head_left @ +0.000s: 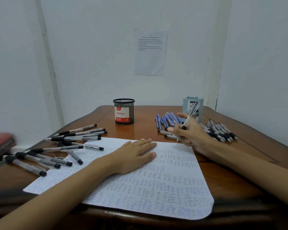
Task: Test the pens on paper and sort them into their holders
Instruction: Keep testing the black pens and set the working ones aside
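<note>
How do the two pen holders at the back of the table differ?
The black holder is open wire mesh; the blue holder has solid walls. The black holder bears a red and white Ball Pens label; the blue holder has dark print. The black holder shows fully; the pen in the right hand crosses the blue holder. Both stand upright on the table.

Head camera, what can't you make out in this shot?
In the head view:
Wall notice: print too small to read.
Blue holder: label partly hidden by the right hand and its pen.
Red object: blurred, cut off by the left edge.
Paper: marks too small to read.
</note>
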Demonstrator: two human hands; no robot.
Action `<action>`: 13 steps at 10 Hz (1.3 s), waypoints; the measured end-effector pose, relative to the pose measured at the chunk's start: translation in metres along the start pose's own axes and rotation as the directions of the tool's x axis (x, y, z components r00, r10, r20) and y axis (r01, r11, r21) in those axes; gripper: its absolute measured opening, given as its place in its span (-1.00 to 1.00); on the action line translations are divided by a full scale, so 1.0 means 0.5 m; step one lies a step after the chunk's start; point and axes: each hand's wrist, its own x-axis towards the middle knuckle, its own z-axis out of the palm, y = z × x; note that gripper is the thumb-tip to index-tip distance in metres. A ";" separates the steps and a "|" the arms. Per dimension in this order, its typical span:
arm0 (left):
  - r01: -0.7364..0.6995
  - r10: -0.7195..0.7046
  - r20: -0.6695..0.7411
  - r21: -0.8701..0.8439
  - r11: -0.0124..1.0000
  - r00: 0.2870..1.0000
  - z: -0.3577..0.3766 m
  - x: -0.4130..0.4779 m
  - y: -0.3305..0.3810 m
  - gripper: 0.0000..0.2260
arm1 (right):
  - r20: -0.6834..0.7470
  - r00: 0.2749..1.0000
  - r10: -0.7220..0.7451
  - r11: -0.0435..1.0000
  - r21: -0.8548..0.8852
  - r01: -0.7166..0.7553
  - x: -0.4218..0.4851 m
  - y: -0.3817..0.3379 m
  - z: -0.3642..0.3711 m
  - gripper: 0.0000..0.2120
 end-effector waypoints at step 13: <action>-0.009 0.009 -0.014 -0.011 1.000 1.000 -0.001 0.000 0.000 -0.53 | 0.029 0.995 0.099 0.988 -0.122 -0.094 -0.014 -0.007 0.011 -0.79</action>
